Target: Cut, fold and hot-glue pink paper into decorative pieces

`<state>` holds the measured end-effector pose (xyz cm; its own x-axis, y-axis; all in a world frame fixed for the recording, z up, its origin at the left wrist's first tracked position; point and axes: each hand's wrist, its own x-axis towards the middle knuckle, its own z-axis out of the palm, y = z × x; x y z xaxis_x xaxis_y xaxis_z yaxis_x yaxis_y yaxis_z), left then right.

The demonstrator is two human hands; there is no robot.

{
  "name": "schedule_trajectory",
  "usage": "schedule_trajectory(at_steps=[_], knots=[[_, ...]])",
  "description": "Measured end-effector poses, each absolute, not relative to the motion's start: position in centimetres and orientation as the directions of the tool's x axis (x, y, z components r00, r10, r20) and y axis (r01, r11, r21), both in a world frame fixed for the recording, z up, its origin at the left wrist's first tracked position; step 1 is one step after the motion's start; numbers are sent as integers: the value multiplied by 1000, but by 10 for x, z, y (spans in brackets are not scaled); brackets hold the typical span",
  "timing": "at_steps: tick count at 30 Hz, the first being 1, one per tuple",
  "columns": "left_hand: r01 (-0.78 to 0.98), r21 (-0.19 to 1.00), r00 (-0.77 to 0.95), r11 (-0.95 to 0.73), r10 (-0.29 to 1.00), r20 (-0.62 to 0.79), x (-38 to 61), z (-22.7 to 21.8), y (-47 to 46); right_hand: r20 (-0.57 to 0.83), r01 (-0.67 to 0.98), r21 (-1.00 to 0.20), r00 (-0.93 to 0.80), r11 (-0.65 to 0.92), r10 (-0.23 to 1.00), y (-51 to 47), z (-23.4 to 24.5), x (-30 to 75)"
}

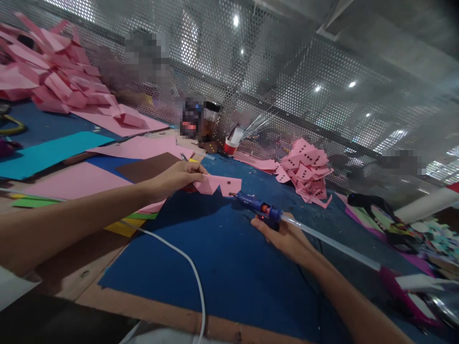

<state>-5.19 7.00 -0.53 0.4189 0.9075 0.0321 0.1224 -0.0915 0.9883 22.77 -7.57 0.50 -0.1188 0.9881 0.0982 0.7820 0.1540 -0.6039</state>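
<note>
My left hand is closed on a folded pink paper piece with small square holes, holding it just above the blue mat. My right hand grips a blue hot glue gun whose nozzle points at the right edge of the pink piece. A long clear glue stick juts out of the gun's back toward the right. A white cord curves across the mat toward me.
A heap of finished pink pieces lies beyond the gun. Pink, teal and brown paper sheets cover the left side, with a big pile of pink strips at far left. A red cup stands by the perforated metal wall. Scraps clutter the right.
</note>
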Motion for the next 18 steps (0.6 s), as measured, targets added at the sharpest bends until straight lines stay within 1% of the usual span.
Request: schedule_trajectory(at_steps=[3, 5, 10, 14, 18], knots=[[143, 985, 428, -94, 903, 24, -52, -6, 70, 209, 815, -517, -176, 261, 962, -75, 7, 225], [160, 982, 433, -102, 901, 23, -53, -5, 69, 249, 827, -469, -212, 309, 945, -74, 6, 226], [200, 965, 470, -167, 881, 55, -54, -2, 65, 274, 856, -358, -286, 374, 918, -68, -3, 233], [231, 954, 485, -192, 872, 58, -55, 1, 62, 298, 852, -312, -332, 420, 895, -65, -8, 239], [228, 951, 497, -209, 865, 71, -55, 0, 62, 270, 853, -260, -385, 452, 883, -65, -3, 240]])
